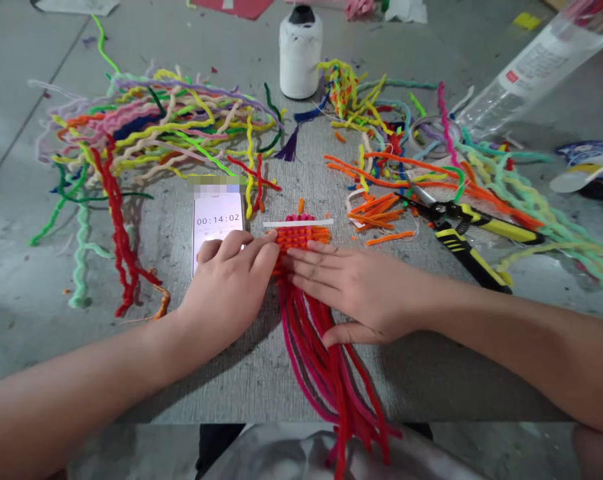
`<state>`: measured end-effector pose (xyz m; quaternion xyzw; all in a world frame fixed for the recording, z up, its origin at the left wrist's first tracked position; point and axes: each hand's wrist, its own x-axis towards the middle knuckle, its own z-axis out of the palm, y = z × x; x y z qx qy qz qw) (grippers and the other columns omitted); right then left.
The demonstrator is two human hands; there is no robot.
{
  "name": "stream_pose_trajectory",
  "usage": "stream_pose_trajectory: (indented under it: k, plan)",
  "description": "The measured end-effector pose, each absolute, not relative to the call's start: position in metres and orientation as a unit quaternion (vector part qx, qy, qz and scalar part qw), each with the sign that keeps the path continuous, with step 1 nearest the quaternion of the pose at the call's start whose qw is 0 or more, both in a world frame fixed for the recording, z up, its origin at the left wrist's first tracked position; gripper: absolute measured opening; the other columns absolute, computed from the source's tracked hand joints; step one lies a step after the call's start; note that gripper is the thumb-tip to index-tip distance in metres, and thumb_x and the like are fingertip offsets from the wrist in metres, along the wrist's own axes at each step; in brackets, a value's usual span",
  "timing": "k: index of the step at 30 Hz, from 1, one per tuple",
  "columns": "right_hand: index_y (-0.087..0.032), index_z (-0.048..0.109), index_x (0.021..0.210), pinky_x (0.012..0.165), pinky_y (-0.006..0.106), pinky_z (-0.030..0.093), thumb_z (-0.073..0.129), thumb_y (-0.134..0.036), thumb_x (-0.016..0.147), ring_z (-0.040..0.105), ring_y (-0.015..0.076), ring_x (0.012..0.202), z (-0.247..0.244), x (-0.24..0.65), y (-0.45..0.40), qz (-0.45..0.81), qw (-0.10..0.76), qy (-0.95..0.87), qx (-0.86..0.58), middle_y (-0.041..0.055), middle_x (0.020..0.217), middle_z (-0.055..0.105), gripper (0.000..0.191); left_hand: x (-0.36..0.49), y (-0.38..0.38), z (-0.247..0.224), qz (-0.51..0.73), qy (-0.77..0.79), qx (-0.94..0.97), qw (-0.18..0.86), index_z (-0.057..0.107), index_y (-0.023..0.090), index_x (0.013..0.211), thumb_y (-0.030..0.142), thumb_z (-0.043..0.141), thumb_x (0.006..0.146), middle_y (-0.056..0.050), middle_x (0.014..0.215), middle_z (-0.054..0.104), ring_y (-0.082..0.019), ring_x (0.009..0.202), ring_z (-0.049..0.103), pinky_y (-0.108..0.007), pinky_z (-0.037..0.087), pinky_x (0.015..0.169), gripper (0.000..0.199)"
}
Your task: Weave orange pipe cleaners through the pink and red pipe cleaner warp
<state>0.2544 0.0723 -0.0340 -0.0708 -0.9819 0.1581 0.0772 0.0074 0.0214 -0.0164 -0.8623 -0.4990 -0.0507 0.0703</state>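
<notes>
The fingers (317, 272) of the right hand (369, 290) lie flat and almost together, thumb apart, across the woven patch (295, 239); those of the left hand (231, 273) are bent, their tips at its left edge, and whether they pinch it cannot be told. Nearest the viewer, long red and pink loose strands (337, 400) run from the patch over the near edge of the grey table (251, 393). The patch sits mid-table, a small orange and pink block; it looks formed only at its far end, with most of the strand length unwoven. A white strip (298, 223) lies across its far end. Beside the left hand, a phone (218, 217) shows "00:14:02"; its top is blurred out. To the right are cut orange pieces (376, 217) and yellow-and-black cutters (464, 257). Farther off, a multicoloured pile (146, 133) spreads left, near an unlabelled-looking white bottle (300, 63). At far right, a clear sleeve (511, 87) carries a label with a red mark, its print too small to read; no brand is legible.
</notes>
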Motion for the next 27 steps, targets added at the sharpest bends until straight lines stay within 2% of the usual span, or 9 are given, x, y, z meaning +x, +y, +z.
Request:
stream_pose_trajectory:
  k: [4, 7, 10, 15, 19, 22, 25, 27]
  plan:
    - [0.000, 0.059, 0.144, 0.127, 0.048, 0.037, 0.045, -0.046, 0.106, 0.042, 0.0299, 0.153, -0.035, 0.257, 0.076, 0.189, 0.110, -0.976, -0.011, 0.0224, 0.155, 0.054, 0.061, 0.006, 0.021, -0.016, -0.047, -0.480, -0.872, 0.081, 0.069, 0.019, 0.101, 0.003, 0.056, 0.087, -0.010, 0.132, 0.073, -0.034, 0.104, 0.063, -0.046, 0.048, 0.074, 0.025]
    - [0.004, 0.055, 0.146, 0.125, 0.052, 0.040, 0.044, -0.046, 0.107, 0.043, 0.0332, 0.152, -0.040, 0.256, 0.081, 0.163, 0.143, -0.973, -0.076, 0.0261, 0.157, 0.050, 0.064, 0.005, 0.021, -0.016, -0.041, -0.468, -0.878, 0.092, 0.070, 0.019, 0.097, 0.005, 0.059, 0.086, -0.010, 0.135, 0.072, -0.034, 0.104, 0.063, -0.048, 0.048, 0.075, 0.021]
    - [0.005, 0.048, 0.151, 0.126, 0.059, 0.035, 0.044, -0.050, 0.107, 0.037, 0.0360, 0.155, -0.043, 0.255, 0.079, 0.124, 0.133, -0.968, -0.173, 0.0295, 0.161, 0.041, 0.071, 0.003, 0.021, -0.016, -0.037, -0.462, -0.879, 0.115, 0.070, 0.020, 0.098, 0.005, 0.058, 0.087, -0.007, 0.138, 0.071, -0.033, 0.107, 0.063, -0.048, 0.047, 0.077, 0.022]
    - [0.006, 0.045, 0.153, 0.127, 0.057, 0.034, 0.044, -0.049, 0.107, 0.034, 0.0362, 0.157, -0.038, 0.254, 0.073, 0.103, 0.113, -0.963, -0.221, 0.0301, 0.163, 0.037, 0.072, 0.001, 0.021, -0.013, -0.029, -0.472, -0.873, 0.119, 0.071, 0.022, 0.100, 0.006, 0.058, 0.090, -0.002, 0.137, 0.072, -0.033, 0.111, 0.064, -0.047, 0.045, 0.077, 0.023]
    - [0.003, 0.051, 0.150, 0.125, 0.058, 0.038, 0.044, -0.038, 0.107, 0.042, 0.0357, 0.153, -0.036, 0.255, 0.077, 0.095, 0.107, -0.967, -0.213, 0.0268, 0.161, 0.043, 0.059, 0.002, 0.018, -0.011, -0.050, -0.490, -0.860, 0.134, 0.071, 0.020, 0.103, 0.007, 0.059, 0.092, -0.006, 0.135, 0.073, -0.034, 0.110, 0.066, -0.047, 0.050, 0.078, 0.022]
    - [-0.001, 0.051, 0.151, 0.127, 0.058, 0.037, 0.046, -0.037, 0.107, 0.043, 0.0337, 0.152, -0.040, 0.257, 0.081, 0.094, 0.123, -0.966, -0.208, 0.0237, 0.161, 0.045, 0.057, 0.005, 0.016, -0.013, -0.101, -0.467, -0.867, 0.141, 0.070, 0.016, 0.107, 0.010, 0.054, 0.096, -0.011, 0.135, 0.072, -0.032, 0.108, 0.068, -0.047, 0.056, 0.080, 0.020]
    - [-0.007, 0.050, 0.154, 0.128, 0.055, 0.035, 0.051, -0.040, 0.106, 0.042, 0.0310, 0.153, -0.046, 0.259, 0.083, 0.102, 0.139, -0.963, -0.208, 0.0205, 0.162, 0.044, 0.058, 0.013, 0.012, -0.015, -0.158, -0.361, -0.916, 0.080, 0.068, 0.011, 0.118, 0.014, 0.049, 0.100, -0.015, 0.135, 0.071, -0.029, 0.116, 0.068, -0.043, 0.060, 0.093, 0.026]
    - [-0.009, 0.048, 0.155, 0.129, 0.054, 0.034, 0.053, -0.041, 0.105, 0.040, 0.0301, 0.154, -0.048, 0.261, 0.083, 0.108, 0.142, -0.962, -0.207, 0.0191, 0.164, 0.043, 0.060, 0.019, 0.008, -0.016, -0.167, -0.294, -0.941, 0.033, 0.068, 0.010, 0.119, 0.018, 0.050, 0.101, -0.015, 0.132, 0.071, -0.027, 0.116, 0.067, -0.040, 0.060, 0.095, 0.026]
